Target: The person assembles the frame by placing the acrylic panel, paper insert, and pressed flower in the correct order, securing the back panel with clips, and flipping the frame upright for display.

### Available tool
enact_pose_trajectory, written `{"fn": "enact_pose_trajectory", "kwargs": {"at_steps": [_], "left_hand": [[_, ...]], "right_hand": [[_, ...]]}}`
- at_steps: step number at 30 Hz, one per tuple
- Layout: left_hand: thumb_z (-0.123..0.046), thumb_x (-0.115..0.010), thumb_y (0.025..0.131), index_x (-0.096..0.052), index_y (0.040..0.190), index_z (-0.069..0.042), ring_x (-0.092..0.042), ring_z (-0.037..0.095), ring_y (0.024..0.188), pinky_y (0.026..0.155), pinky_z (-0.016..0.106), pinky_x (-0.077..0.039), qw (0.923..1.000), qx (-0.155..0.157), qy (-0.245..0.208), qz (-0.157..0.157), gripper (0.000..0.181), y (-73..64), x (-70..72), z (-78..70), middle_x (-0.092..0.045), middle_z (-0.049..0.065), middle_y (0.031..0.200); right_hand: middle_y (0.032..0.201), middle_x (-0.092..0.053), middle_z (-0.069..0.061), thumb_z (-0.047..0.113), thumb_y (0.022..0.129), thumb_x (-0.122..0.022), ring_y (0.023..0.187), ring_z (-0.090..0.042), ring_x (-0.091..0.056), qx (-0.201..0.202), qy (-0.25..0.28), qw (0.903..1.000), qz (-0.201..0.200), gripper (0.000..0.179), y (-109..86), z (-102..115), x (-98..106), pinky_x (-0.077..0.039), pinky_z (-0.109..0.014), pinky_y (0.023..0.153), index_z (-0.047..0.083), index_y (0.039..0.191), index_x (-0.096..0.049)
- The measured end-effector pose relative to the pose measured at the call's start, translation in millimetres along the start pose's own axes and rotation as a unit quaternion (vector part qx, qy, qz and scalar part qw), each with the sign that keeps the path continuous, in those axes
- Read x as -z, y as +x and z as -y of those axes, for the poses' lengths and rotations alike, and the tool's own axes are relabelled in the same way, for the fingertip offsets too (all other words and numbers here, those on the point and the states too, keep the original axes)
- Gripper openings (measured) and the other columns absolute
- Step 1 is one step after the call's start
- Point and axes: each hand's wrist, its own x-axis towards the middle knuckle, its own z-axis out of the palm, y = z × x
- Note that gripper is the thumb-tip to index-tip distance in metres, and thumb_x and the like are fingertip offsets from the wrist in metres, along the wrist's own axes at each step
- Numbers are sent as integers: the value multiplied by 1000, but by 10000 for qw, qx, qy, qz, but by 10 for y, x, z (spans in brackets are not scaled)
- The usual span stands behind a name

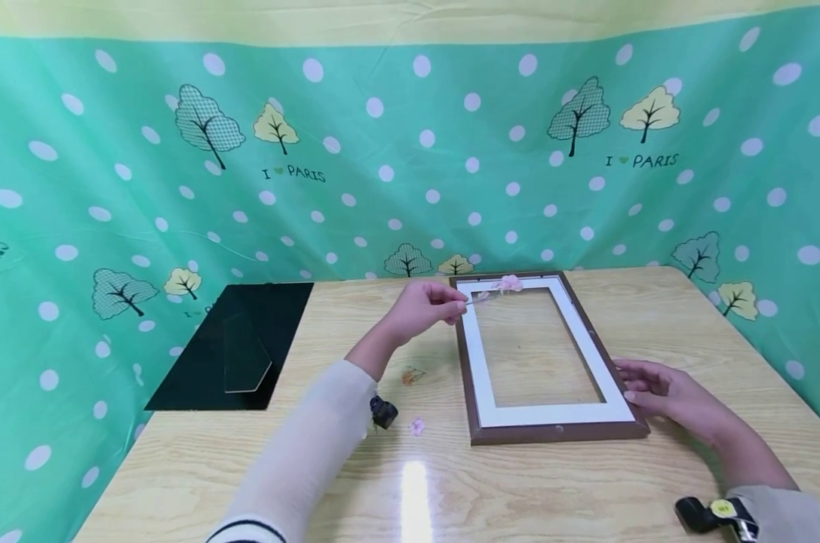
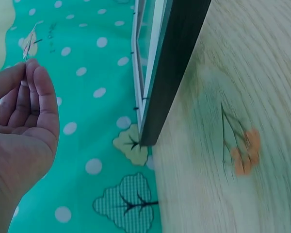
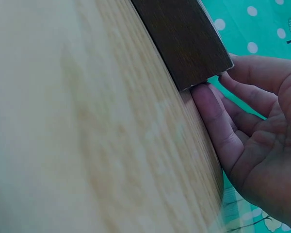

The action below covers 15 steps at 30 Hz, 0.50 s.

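Observation:
My left hand point(image 1: 426, 305) pinches a thin stem with a small pink flower point(image 1: 483, 296) between thumb and fingertips, over the far left corner of the picture frame point(image 1: 559, 434). In the left wrist view the stem point(image 2: 28, 46) points up from the fingertips. A larger pink blossom point(image 1: 511, 283) shows at the frame's far edge. The frame has brown wooden sides, a white mat point(image 1: 552, 415) and a see-through middle. At its right side, near the front corner, my right hand point(image 1: 674, 396) holds the edge, with fingertips point(image 3: 206, 97) at the brown wood.
Left of the frame lie an orange dried flower point(image 1: 410, 376) and a small pink-purple flower point(image 1: 417, 427). A black backing board point(image 1: 247, 339) with a fold-out stand lies at the far left. A green patterned curtain point(image 1: 416, 188) closes off the back of the wooden table point(image 1: 552, 490).

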Motion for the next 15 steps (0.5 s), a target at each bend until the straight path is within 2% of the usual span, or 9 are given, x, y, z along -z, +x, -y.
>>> {"fn": "enact_pose_trajectory", "kwargs": {"at_steps": [3, 6, 10, 13, 15], "left_hand": [[-11, -68, 93, -69, 109, 5, -67, 28, 85, 82, 40, -57, 10000, 30, -38, 10, 23, 101, -81, -8, -70, 13, 93], [-9, -68, 92, -70, 108, 4, -67, 33, 88, 82, 44, -56, 9999, 45, -104, -14, 20, 191, -162, -4, -71, 9, 90], [-7, -67, 93, -70, 108, 5, -68, 34, 88, 82, 44, -56, 9997, 124, -195, 6, 20, 285, -260, 12, -72, 10, 90], [-6, -67, 93, -71, 105, 4, -69, 30, 86, 82, 44, -56, 9995, 226, -234, -25, 17, 343, -320, 26, -72, 12, 92], [-6, -67, 93, -72, 102, 1, -69, 32, 88, 83, 45, -56, 9991, 314, -283, -101, 13, 385, -347, 45, -72, 13, 93]], "right_hand": [[137, -47, -28, 19, 96, -64, 101, 0, -54, -35, -52, 10000, 16, 63, 13, -1, -4, -49, -19, 81, -7, 146, -34], [136, -47, -28, 20, 96, -64, 101, -1, -54, -81, -77, 9999, 27, 64, 16, -2, -9, -49, -19, 81, -6, 146, -35], [136, -47, -29, 19, 95, -65, 100, 0, -54, -67, -120, 9999, 52, 64, 10, 6, -7, -49, -19, 81, -7, 146, -35], [135, -48, -29, 19, 95, -65, 100, 0, -54, -73, -135, 9999, 35, 64, 6, 20, -10, -49, -19, 80, -7, 145, -35], [135, -48, -29, 20, 95, -65, 100, -1, -54, -65, -143, 9999, 49, 64, 8, 29, -12, -49, -20, 80, -7, 145, -35]]}}
